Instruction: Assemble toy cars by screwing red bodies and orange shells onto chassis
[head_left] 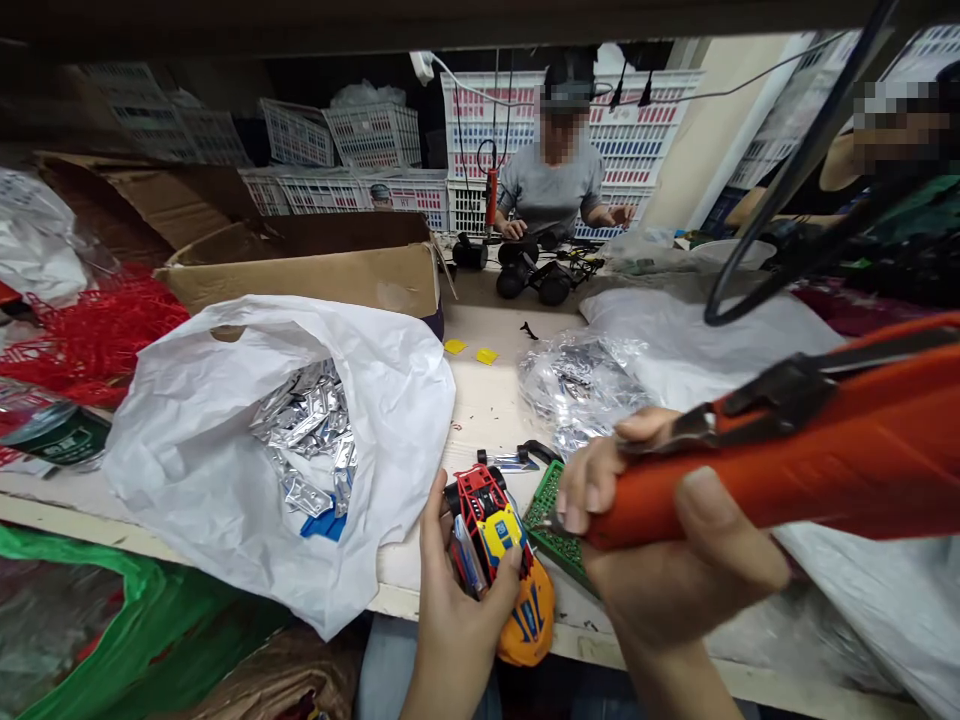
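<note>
A toy car (504, 535) with a red frame, yellow panel and orange front rests in my left hand (472, 590), fingers and thumb wrapped around its sides. My right hand (675, 540) grips a red-orange electric screwdriver (840, 450) that reaches in from the right edge. Its tip end points left, toward a green perforated tray (559, 520) lying just right of the car. Small parts or screws seem to sit in that tray. Behind the car, a short bar with a dark end piece (517, 458) lies on the bench.
A white bag (405, 400) of silvery parts stands open at left, before a cardboard box (315, 275). Red plastic pieces (97, 330) are heaped far left. Clear bags (585, 380) lie at right, under a hanging black cable (720, 290). A person (555, 170) sits opposite by black-wheeled assemblies (532, 275).
</note>
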